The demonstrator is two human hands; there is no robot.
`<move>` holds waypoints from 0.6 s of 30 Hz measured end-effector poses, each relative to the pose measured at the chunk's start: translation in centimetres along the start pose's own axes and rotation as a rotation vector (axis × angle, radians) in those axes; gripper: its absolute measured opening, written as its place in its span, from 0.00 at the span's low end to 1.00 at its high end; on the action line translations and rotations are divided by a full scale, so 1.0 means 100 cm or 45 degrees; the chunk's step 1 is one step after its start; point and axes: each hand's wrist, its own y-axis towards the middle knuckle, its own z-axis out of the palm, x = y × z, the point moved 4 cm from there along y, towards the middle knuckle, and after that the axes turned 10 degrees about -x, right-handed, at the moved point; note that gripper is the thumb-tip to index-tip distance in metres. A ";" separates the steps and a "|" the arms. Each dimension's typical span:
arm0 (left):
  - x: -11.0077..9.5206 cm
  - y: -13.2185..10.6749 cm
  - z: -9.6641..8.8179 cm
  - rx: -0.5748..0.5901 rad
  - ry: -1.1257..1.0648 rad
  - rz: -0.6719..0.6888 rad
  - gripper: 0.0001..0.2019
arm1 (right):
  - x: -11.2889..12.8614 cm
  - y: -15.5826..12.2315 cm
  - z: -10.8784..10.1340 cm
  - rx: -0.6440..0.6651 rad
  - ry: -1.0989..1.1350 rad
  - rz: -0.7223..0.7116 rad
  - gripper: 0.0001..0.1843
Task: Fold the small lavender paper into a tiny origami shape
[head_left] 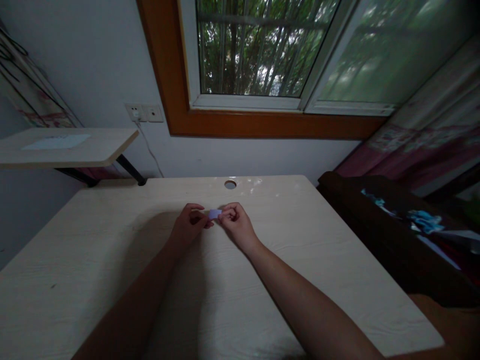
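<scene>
Your left hand (190,221) has its thumb and index finger pinched together at the left edge of a small pale purple, paper-like piece (215,214). Your right hand (237,223) pinches the opposite edge, its other fingers curled in, so the piece sits directly between both sets of fingertips. You have it just above or on the pale wood-grain surface (300,255); which of the two, you cannot tell from here. Just beyond your fingers is a round cable hole (230,185). Farther off to their left stands a pale wooden raised shelf (103,145) on black metal legs (131,170).
</scene>
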 end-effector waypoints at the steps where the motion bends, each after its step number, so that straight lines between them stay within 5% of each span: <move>1: -0.001 0.000 -0.001 -0.026 0.002 0.003 0.20 | -0.001 0.000 0.000 -0.010 0.011 0.006 0.15; 6: -0.005 0.000 -0.003 -0.094 0.017 0.029 0.16 | 0.000 0.002 0.000 -0.041 0.024 0.020 0.16; 13: 0.002 -0.002 0.001 0.156 0.438 0.061 0.13 | 0.005 -0.001 0.002 0.004 -0.029 0.025 0.17; 18: -0.002 -0.004 0.001 0.186 0.528 0.088 0.12 | 0.002 -0.003 0.002 0.083 -0.134 -0.023 0.17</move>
